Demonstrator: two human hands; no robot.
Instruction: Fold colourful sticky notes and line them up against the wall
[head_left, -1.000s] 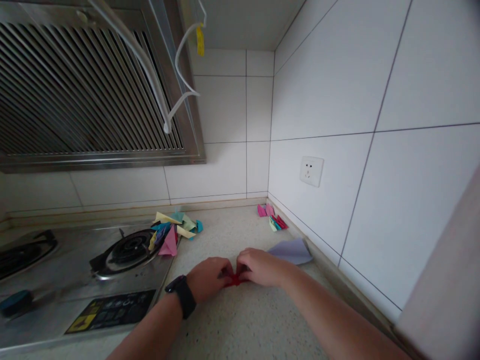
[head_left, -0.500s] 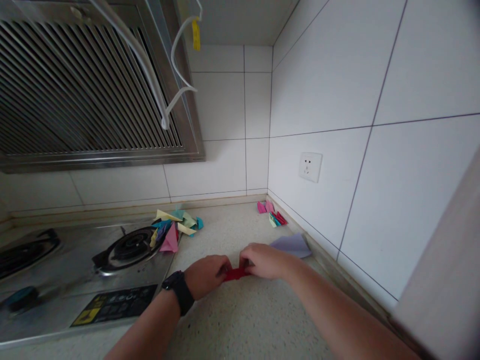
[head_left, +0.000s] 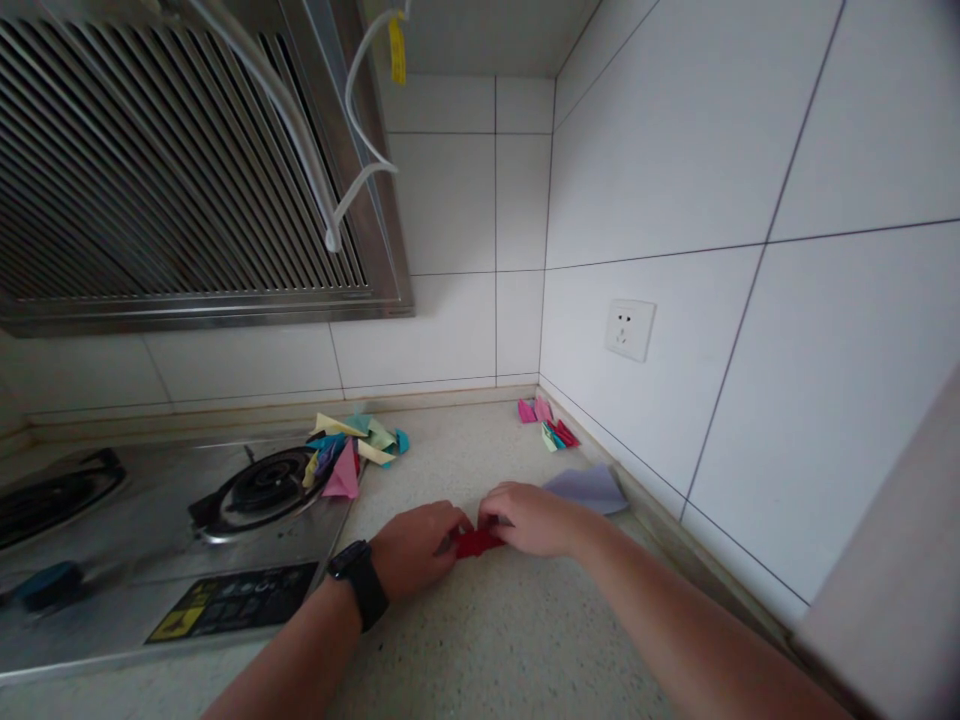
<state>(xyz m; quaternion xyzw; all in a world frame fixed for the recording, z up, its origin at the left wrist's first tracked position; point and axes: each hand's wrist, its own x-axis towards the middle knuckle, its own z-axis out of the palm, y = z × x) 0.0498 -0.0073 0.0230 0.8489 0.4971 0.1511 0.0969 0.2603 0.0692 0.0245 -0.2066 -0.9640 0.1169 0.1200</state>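
The red paper (head_left: pixel 475 544) lies on the pale counter (head_left: pixel 465 640), to the right of the stove (head_left: pixel 150 520) and a little apart from its edge. Both hands are on it: the left hand (head_left: pixel 418 540), which is the one nearer to the stove and has a dark watch (head_left: pixel 360 582) at its wrist, has its fingers closed on the near end of the paper, and the right hand (head_left: pixel 534 518) pinches the end farther from the stove. The hands stand close to each other but do not touch, and a short strip of red shows between them. This strip looks narrow and uneven, so I judge that some folding is already done on this piece and that it is now in the middle of shaping; how many folds are left, I cannot tell, because the fingers cover both ends. Over the right rear edge of the stove there is a loose pile of coloured papers (head_left: pixel 343 475), creased and folded, partly on the metal and partly on the counter. Farther to the right from the stove, at the wall corner, lie small folded pieces (head_left: pixel 564 433), which seem to me more finished. The lilac paper (head_left: pixel 589 488), on the counter beyond the right hand as seen from the stove, is broad and looks much less worked, though its near part is hidden.
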